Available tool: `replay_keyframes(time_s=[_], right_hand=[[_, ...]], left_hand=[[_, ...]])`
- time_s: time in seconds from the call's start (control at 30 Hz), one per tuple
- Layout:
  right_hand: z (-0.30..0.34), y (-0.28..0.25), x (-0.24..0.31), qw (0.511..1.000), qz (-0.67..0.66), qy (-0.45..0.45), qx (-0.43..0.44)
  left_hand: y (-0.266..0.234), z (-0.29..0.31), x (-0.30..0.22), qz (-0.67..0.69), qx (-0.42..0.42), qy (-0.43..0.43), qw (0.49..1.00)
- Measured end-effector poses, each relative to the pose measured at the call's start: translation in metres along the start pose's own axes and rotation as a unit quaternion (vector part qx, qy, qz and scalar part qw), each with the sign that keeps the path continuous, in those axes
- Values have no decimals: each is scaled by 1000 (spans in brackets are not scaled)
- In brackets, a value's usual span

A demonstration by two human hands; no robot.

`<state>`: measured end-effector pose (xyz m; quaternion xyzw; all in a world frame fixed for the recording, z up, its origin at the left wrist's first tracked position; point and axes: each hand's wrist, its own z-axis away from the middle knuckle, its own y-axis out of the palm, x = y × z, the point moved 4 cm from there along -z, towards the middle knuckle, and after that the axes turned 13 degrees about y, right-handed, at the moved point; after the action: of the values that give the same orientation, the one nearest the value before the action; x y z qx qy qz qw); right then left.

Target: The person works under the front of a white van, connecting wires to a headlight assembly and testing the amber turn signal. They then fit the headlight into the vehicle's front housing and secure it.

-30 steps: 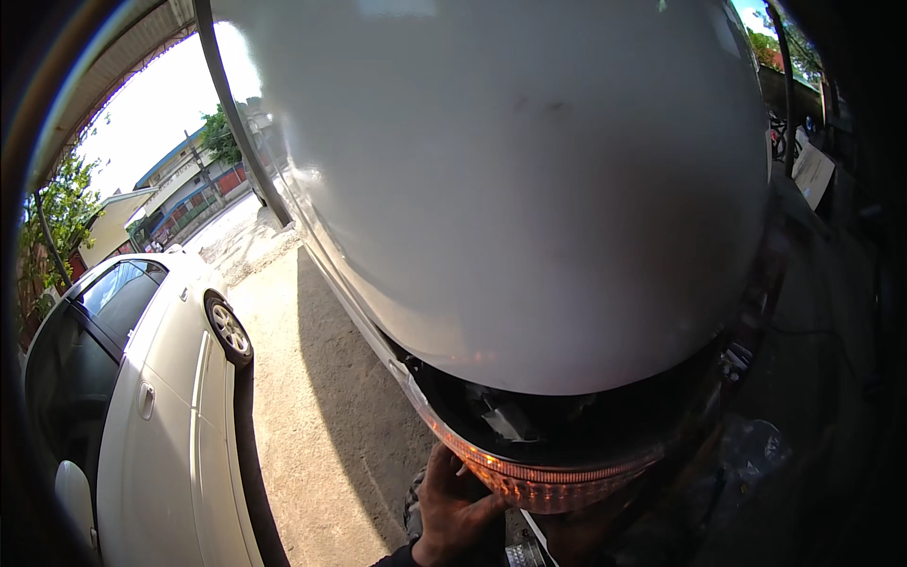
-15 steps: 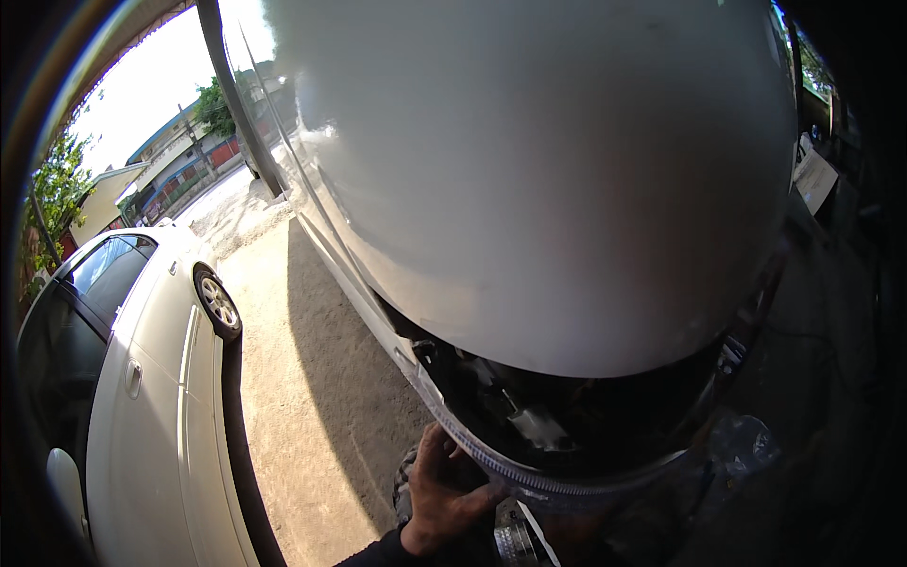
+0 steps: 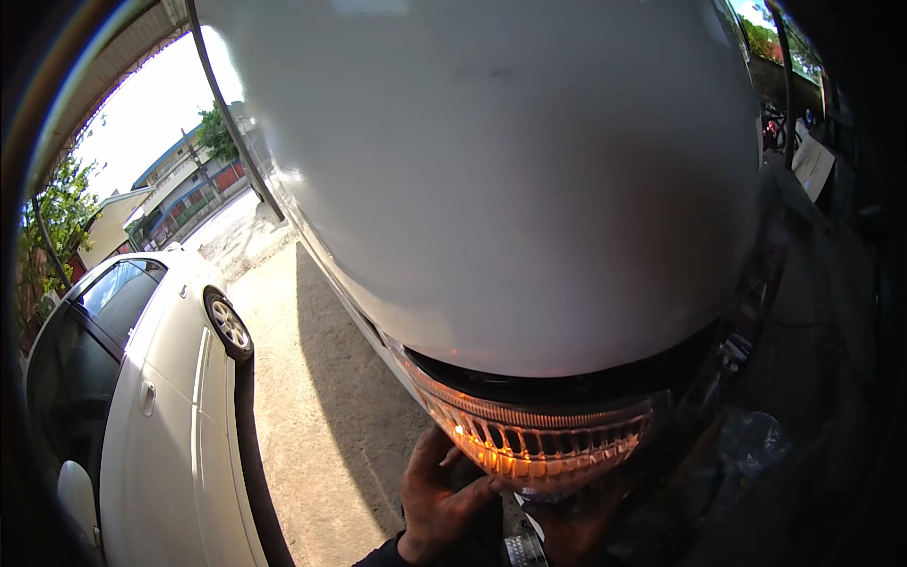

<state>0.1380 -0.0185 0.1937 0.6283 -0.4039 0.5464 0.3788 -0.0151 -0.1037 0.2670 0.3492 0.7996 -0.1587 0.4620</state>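
Note:
A clear, ribbed headlight [image 3: 543,444] glows orange under the front edge of a white hood [image 3: 529,217]. My left hand [image 3: 439,501] grips its lower left edge, fingers curled behind the rim and thumb along the bottom. Beneath the lens, my right hand [image 3: 576,524] supports it from below; that hand is in deep shadow and its fingertips are hidden behind the lamp. A dark gap [image 3: 529,386] shows between hood and headlight. Below, between my hands, is a silver, textured object [image 3: 522,550] whose kind I cannot make out.
A white car [image 3: 161,387] is parked on the left, across a strip of concrete floor [image 3: 293,406]. Crumpled clear plastic [image 3: 753,442] lies in shadow at right. A pale board [image 3: 812,165] leans farther back. A dark post [image 3: 231,123] stands behind the hood.
The headlight has turned so its lens faces up more, covering much of the dark opening, and it now glows orange. My right hand has come into clearer sight. The whole view has shifted slightly.

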Motion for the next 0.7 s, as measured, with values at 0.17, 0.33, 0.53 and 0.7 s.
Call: replay_keyframes(time_s=[0.17,0.33,0.53,0.7], right_hand=[[7,-8,4,997,73,-3,-15],[6,-12,7,996,-10,89,28],[1,5,8,999,28,-39,-20],[5,4,9,999,31,-40,-11]], left_hand=[[-2,0,-1,3,-20,18,1000],[-2,-1,1,4,-20,35,999],[-3,-2,4,19,-10,36,999],[1,16,6,-16,-7,46,999]])
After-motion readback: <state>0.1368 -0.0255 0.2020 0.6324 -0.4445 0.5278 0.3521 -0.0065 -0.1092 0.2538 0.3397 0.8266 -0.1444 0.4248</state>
